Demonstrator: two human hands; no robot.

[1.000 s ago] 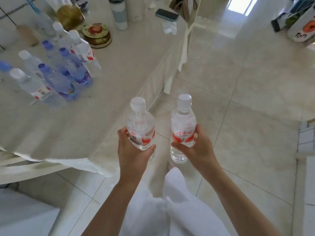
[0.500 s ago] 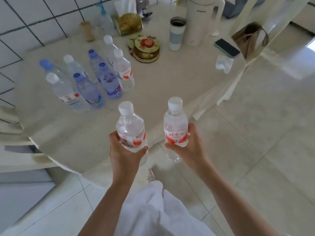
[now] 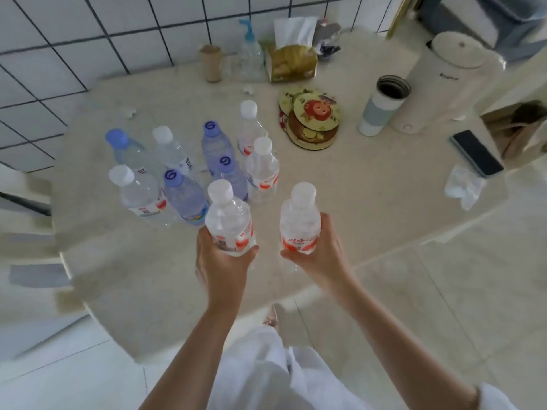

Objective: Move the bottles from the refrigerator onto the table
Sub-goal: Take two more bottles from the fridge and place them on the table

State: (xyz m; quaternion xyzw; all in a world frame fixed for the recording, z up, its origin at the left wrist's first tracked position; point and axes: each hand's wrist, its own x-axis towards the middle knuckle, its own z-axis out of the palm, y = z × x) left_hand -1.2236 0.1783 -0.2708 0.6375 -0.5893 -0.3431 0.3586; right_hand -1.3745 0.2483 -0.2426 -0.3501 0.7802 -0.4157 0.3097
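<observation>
Two white-capped bottles stood upright above the table [image 3: 370, 202], one [image 3: 229, 223] gripped by the left hand [image 3: 220, 261], the other [image 3: 299, 223] by the right hand [image 3: 321, 255].

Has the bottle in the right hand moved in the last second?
Yes. The bottle in the right hand has come over the table; earlier it hung above the floor beside it.

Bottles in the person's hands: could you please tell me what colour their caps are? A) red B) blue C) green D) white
D: the left hand and the right hand each grip an upright bottle, the left bottle and the right bottle, and both caps are white.
</observation>
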